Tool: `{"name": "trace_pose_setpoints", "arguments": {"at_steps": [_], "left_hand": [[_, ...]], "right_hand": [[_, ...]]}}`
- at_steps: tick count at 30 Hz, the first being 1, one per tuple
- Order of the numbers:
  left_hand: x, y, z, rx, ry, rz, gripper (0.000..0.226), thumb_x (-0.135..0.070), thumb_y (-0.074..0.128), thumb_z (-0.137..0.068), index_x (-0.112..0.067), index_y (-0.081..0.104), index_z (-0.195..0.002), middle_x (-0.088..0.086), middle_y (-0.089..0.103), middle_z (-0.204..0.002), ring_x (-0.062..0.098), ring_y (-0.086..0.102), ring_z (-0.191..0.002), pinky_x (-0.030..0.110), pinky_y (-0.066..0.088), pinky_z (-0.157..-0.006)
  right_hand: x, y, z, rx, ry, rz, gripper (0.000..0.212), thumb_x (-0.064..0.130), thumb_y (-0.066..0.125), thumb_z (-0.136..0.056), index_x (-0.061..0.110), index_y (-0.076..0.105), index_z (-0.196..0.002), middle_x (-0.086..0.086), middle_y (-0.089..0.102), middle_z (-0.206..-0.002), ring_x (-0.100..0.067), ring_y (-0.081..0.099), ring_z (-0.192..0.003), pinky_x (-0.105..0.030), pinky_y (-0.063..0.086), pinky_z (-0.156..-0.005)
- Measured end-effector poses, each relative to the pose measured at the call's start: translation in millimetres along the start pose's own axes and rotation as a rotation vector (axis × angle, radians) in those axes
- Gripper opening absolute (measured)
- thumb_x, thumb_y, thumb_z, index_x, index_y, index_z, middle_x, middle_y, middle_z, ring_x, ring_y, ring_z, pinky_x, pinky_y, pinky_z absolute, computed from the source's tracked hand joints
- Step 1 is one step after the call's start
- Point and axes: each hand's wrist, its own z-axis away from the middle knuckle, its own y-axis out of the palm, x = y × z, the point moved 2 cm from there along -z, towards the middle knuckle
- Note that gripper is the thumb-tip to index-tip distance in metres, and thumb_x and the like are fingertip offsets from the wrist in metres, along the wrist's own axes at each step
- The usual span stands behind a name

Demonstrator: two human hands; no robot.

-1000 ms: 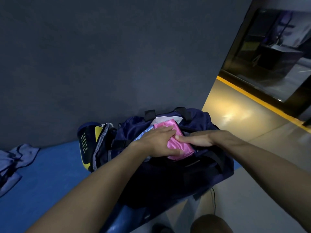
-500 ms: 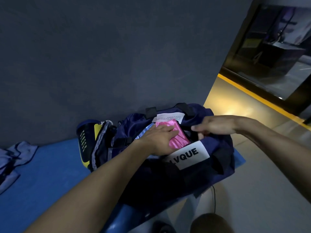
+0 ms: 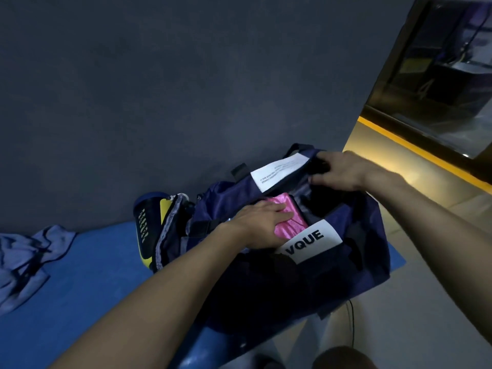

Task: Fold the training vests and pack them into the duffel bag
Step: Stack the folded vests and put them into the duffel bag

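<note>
A navy duffel bag (image 3: 359, 262) stands open on a blue mat (image 3: 87, 275) against the dark wall. Inside it lies a folded pink vest (image 3: 294, 222). My left hand (image 3: 262, 225) rests on the vest, fingers laid flat over it, pressing it down into the bag. My right hand (image 3: 339, 170) grips the far rim of the bag's opening beside a white label (image 3: 277, 170), holding it back. A second white label reading "VQUE" (image 3: 310, 239) sits on the near flap. A loose light-blue vest (image 3: 24, 259) lies crumpled on the mat at far left.
A dark and yellow pouch (image 3: 149, 225) leans against the bag's left end. Grey floor (image 3: 426, 275) runs right of the mat, with a yellow line (image 3: 415, 146) and a dark glass partition behind it. A thin cable (image 3: 352, 320) hangs below the bag.
My right hand let go of the pink vest, rose and took hold of the bag's far rim, pulling it open. My left hand pushed the vest deeper into the bag.
</note>
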Motion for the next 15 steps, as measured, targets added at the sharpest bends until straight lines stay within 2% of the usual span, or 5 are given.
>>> {"name": "trace_pose_setpoints", "arguments": {"at_steps": [2,5,9,13,15], "left_hand": [[1,0,2,0.024,-0.009,0.056,0.079,-0.059,0.062,-0.093,-0.038,0.026,-0.16,-0.012,0.013,-0.17,0.015,0.011,-0.156,0.043,0.018,-0.126],[1,-3,7,0.026,0.016,0.109,0.073,-0.055,0.061,-0.095,-0.039,0.029,-0.159,-0.015,0.012,-0.17,0.01,0.014,-0.155,0.036,0.018,-0.126],[5,-23,23,-0.016,0.111,0.149,0.054,-0.034,0.062,-0.101,-0.024,0.047,-0.152,-0.003,0.033,-0.165,0.012,0.029,-0.151,0.022,0.018,-0.121],[19,-46,60,-0.075,0.135,0.129,0.023,-0.02,0.062,-0.1,-0.021,0.073,-0.121,-0.005,0.072,-0.122,0.012,0.064,-0.114,0.031,0.046,-0.102],[22,-50,81,-0.028,0.088,0.036,0.015,-0.03,0.059,-0.101,-0.022,0.072,-0.1,-0.008,0.071,-0.095,0.012,0.064,-0.09,0.034,0.049,-0.087]], "right_hand": [[-7,-5,1,0.0,-0.001,-0.001,0.055,0.051,0.062,-0.096,0.024,0.056,-0.143,-0.01,0.062,-0.137,-0.032,0.056,-0.124,-0.035,0.045,-0.096],[-11,18,7,0.197,-0.111,0.052,0.053,0.061,0.06,-0.093,0.032,0.064,-0.137,0.004,0.067,-0.134,-0.02,0.06,-0.124,-0.034,0.044,-0.107],[-5,26,23,0.27,-0.281,-0.053,0.041,0.061,0.064,-0.091,0.039,0.072,-0.125,0.02,0.072,-0.119,-0.002,0.064,-0.111,-0.024,0.044,-0.106],[3,38,45,0.354,-0.386,-0.062,0.04,0.067,0.066,-0.087,0.036,0.072,-0.111,0.015,0.075,-0.09,-0.003,0.068,-0.087,-0.023,0.052,-0.084],[4,40,49,0.326,-0.421,-0.077,0.041,0.072,0.061,-0.086,0.034,0.069,-0.096,0.012,0.07,-0.079,-0.006,0.064,-0.075,-0.023,0.049,-0.072]]}}
